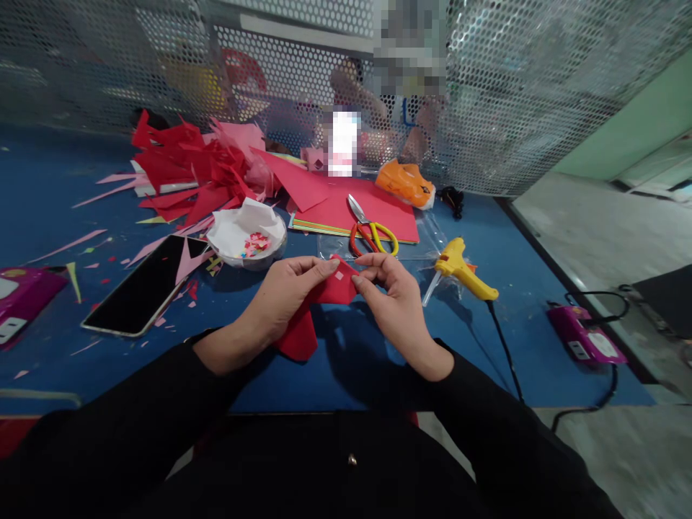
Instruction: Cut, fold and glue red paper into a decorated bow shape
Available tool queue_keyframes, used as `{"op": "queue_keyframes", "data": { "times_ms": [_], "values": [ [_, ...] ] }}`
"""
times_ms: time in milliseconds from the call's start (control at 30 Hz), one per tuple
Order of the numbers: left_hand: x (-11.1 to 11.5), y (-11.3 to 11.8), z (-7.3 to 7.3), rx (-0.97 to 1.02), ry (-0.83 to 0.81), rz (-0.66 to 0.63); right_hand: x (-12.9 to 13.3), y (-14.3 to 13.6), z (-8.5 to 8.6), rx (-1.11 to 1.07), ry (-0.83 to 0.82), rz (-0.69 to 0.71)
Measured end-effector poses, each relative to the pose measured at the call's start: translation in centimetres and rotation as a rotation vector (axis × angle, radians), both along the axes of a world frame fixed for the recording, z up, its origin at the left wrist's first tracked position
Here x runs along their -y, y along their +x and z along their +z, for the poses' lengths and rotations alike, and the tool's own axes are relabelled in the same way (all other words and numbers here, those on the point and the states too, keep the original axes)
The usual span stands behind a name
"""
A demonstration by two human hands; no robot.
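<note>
A red paper piece (336, 290) with a small pale square near its top is held up between my two hands, above the blue table. My left hand (286, 292) pinches its left side, thumb on top. The right edge is pinched between the thumb and fingers of my right hand (393, 299). Below my left hand hangs or lies another red paper part (299, 337); whether it joins the held piece is hidden. Just beyond my hands, scissors (373, 232) with a red and a yellow handle rest partly on stacked coloured paper (346, 209).
A bowl (232, 249) with white paper and confetti stands left, near a phone (145, 288) and red scraps (189, 162). Right are a yellow glue gun (462, 269), its cord and a purple power strip (587, 337). Perforated metal (303, 68) borders the table's back.
</note>
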State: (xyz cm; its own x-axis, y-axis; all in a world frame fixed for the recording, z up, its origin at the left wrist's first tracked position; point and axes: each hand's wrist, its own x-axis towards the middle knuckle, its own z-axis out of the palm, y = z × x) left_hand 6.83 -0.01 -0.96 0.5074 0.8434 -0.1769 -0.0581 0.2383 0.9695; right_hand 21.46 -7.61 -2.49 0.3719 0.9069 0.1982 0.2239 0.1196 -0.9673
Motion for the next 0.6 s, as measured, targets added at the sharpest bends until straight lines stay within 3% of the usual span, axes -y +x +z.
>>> {"op": "queue_keyframes", "data": {
  "times_ms": [333,600],
  "values": [
    [0.34,-0.11,0.20,-0.095,0.034,0.035,0.13,-0.28,-0.05,0.026,-0.026,0.020],
    [0.09,0.01,-0.14,-0.017,-0.045,-0.021,-0.08,-0.13,0.00,-0.035,0.017,-0.022]
  ]
}}
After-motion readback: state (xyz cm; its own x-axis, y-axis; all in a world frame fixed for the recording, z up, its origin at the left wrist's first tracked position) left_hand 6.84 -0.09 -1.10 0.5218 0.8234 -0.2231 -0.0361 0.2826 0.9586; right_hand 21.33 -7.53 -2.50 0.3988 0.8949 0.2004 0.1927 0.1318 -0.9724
